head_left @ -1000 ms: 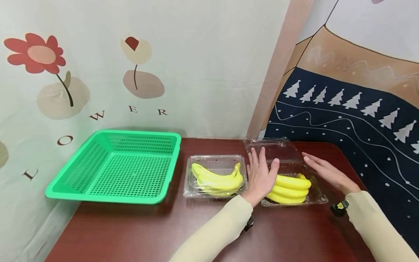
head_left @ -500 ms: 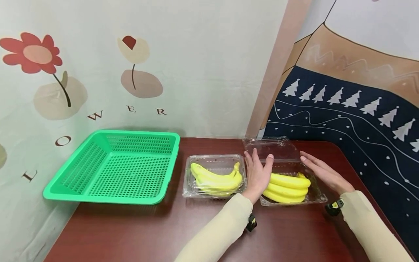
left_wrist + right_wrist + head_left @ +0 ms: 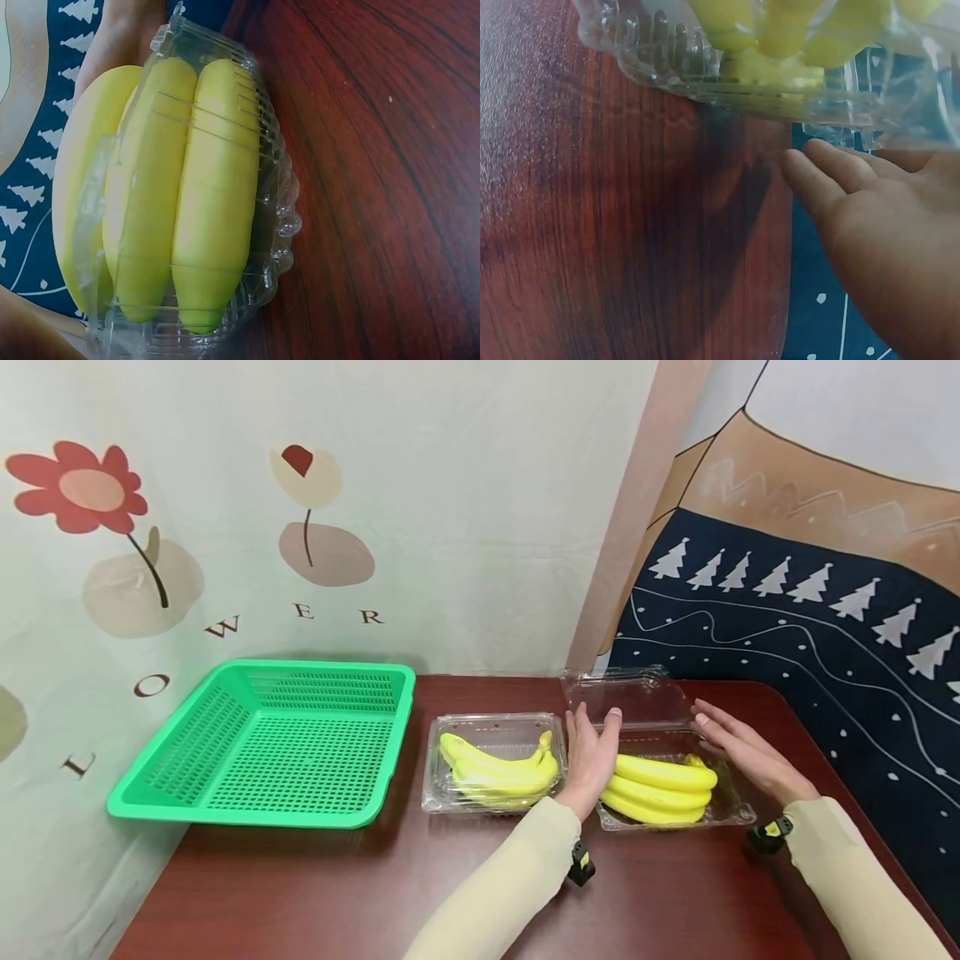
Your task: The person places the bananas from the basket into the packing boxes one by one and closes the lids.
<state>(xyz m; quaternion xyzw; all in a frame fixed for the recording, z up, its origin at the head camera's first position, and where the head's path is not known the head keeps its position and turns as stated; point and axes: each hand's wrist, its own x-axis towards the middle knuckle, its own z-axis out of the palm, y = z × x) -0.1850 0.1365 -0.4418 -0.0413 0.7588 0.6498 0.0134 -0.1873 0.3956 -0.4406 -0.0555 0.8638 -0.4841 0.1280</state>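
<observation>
A bunch of yellow bananas (image 3: 660,789) lies in a clear plastic clamshell box (image 3: 727,806), whose lid (image 3: 633,697) is tipped back behind it. My left hand (image 3: 591,762) is at the box's left side with fingers extended, covering part of that side. On the opposite side is my right hand (image 3: 750,753), fingers extended toward the back right corner. In the left wrist view, the bananas (image 3: 214,187) show through the box's ribbed wall. The right wrist view has my right hand's fingertips (image 3: 810,176) close to the box's rim; whether they touch is unclear.
A lidded clear box (image 3: 491,727) with another banana bunch (image 3: 502,770) sits just left of my left hand. Farther left is a green perforated plastic basket (image 3: 300,760). All stand on a reddish-brown table (image 3: 337,885), with printed cloth (image 3: 480,527) behind.
My left hand has turned more edge-on and its fingers have dropped slightly left, exposing more bananas and lid. My right hand stays about where it was. Boxes and basket keep their places.
</observation>
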